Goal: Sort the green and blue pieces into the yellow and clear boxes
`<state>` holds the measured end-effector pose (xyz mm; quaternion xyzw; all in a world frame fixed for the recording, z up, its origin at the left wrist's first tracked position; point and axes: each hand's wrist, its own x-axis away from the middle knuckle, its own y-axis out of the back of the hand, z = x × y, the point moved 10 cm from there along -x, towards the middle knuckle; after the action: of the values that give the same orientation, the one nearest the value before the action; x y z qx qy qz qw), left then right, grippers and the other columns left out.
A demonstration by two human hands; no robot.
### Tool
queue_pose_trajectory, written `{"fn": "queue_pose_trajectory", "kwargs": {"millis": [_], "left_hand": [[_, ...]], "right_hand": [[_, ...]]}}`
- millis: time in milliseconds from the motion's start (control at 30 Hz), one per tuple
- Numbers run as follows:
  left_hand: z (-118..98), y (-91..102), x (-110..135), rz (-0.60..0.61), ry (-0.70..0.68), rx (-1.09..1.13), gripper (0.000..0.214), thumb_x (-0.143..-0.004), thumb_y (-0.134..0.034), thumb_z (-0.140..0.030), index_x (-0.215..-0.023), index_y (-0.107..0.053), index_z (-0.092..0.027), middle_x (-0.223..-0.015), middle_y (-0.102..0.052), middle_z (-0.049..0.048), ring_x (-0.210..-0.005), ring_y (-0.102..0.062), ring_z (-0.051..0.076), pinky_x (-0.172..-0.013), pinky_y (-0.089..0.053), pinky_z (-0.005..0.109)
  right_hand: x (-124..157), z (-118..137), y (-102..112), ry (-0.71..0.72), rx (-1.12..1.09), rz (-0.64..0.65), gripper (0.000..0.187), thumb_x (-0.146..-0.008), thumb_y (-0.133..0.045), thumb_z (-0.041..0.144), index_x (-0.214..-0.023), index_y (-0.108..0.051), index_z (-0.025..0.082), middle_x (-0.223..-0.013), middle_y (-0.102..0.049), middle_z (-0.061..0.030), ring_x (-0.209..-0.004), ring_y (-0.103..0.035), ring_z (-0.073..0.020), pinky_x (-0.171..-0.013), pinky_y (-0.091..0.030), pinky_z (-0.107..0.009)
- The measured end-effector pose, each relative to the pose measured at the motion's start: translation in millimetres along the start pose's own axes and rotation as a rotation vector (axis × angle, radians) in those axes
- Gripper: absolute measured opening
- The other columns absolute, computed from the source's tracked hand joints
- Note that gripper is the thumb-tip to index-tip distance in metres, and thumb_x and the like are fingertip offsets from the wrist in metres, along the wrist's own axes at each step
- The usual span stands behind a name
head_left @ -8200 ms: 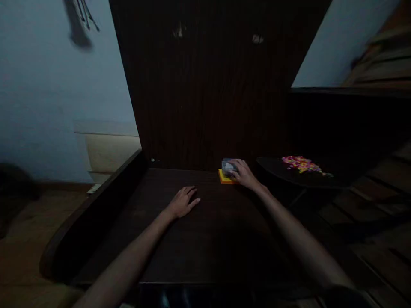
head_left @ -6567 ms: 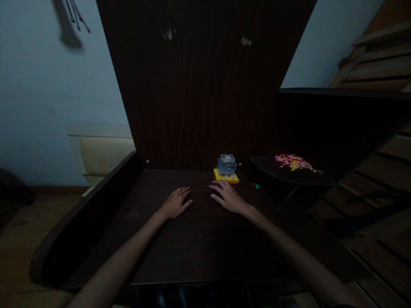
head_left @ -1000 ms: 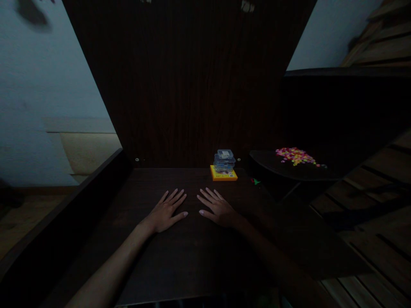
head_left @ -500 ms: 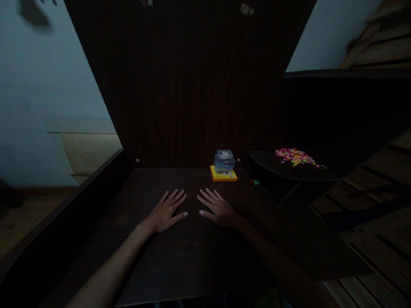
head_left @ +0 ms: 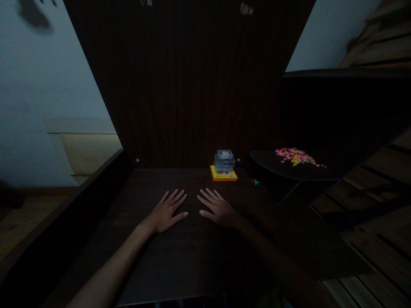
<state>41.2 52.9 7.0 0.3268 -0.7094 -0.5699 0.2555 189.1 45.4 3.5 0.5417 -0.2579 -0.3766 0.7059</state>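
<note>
My left hand [head_left: 165,214] lies palm down on the dark wooden desk [head_left: 180,269], its fingers spread and nothing in it. Flat on the same surface, my right hand [head_left: 218,209] also has its fingers apart and is free of any object. Beyond the right hand, near the back panel, stands a small stack of clear plastic boxes [head_left: 224,162]. The stack rests on a flat yellow-orange box [head_left: 224,176]. Neither hand touches these boxes.
On a raised side shelf [head_left: 266,159] at the right lies a pile of small pink, yellow and red pieces [head_left: 295,156]. A small green and red item [head_left: 255,182] sits below the shelf. Dark boards rise behind the desk and along its left side [head_left: 64,214].
</note>
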Motion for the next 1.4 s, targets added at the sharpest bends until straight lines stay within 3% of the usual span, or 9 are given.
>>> {"fn": "queue_pose_trajectory", "kwargs": {"millis": [967, 1400], "left_hand": [[-0.5, 0.0, -0.6, -0.017, -0.010, -0.003, 0.070, -0.094, -0.028, -0.065, -0.153, -0.021, -0.028, -0.159, -0.020, 0.0045, -0.148, -0.015, 0.027, -0.120, -0.012, 0.052], [-1.0, 1.9, -4.0, -0.037, 0.015, 0.057, 0.072, -0.093, -0.030, -0.067, -0.152, -0.025, -0.026, -0.158, -0.023, 0.0074, -0.148, -0.016, 0.028, -0.119, -0.011, 0.053]], "right_hand": [[0.0, 0.1, 1.0, -0.020, -0.020, 0.049, 0.068, -0.096, -0.033, 0.060, -0.152, -0.028, 0.023, -0.160, -0.016, -0.0072, -0.148, -0.009, -0.0269, -0.119, -0.008, -0.051], [0.8, -3.8, 5.1, -0.003, -0.006, -0.004, 0.067, -0.095, -0.034, 0.061, -0.151, -0.030, 0.025, -0.159, -0.022, -0.0075, -0.148, -0.014, -0.0259, -0.119, -0.012, -0.051]]}}
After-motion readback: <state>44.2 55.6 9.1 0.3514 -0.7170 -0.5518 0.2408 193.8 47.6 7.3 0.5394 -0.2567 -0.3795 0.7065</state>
